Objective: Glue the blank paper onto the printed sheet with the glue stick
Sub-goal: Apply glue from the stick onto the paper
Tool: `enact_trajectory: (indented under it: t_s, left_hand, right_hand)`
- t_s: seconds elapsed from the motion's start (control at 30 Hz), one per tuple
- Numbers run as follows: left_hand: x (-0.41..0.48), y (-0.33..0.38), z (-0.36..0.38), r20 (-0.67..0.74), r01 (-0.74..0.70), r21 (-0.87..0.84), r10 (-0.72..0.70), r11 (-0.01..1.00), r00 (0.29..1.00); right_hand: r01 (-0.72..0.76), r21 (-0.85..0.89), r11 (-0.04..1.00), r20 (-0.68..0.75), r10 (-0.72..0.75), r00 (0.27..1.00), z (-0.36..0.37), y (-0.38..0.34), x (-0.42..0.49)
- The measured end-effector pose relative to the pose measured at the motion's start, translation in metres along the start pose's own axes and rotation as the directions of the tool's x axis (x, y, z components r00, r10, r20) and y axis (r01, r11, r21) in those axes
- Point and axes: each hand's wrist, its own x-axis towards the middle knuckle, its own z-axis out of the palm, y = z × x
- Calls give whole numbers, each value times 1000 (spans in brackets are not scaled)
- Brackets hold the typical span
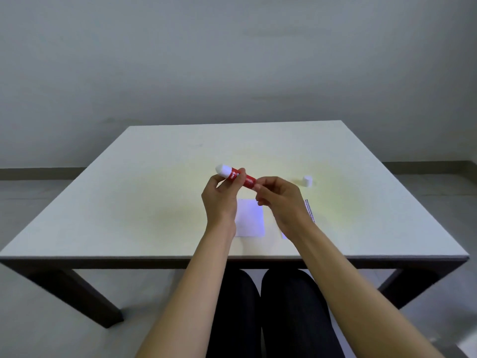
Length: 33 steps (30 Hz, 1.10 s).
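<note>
A red glue stick (236, 176) is held above the table, lying nearly level, its bare white glue tip pointing left. My left hand (219, 200) grips its red body with thumb and fingers. My right hand (280, 202) pinches its base end. The white cap (307, 181) stands on the table to the right, apart from both hands. A blank white paper (250, 218) lies flat below my hands. The printed sheet (309, 210) lies further right, mostly hidden under my right hand and wrist, with only a strip of print showing.
The white table (129, 202) has a near edge just above my knees, and its far edge stands close to a plain grey wall. Dark table legs stand at the lower left and lower right.
</note>
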Motion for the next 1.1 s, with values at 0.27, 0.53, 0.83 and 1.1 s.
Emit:
enact_trajectory:
  t_s: [0.27,0.53,0.83,1.1]
  left_hand:
    - [-5,-1,5,57,16,-67,-13,998,998]
    - [-9,-3,-2,217,-63,-54,73,997,973]
    - [-7,-6,-7,250,-99,-48,108,994,962]
    - [-5,-14,-11,232,-111,-5,109,994,967]
  right_hand:
    - [-27,121,992,52,21,998,-11,-6,-6]
    - [-271,-116,956,2,273,962,-2,-12,-8]
    - [-370,6,929,12,370,929,0,-4,-8]
    - [-306,100,947,48,303,952,-4,3,-10]
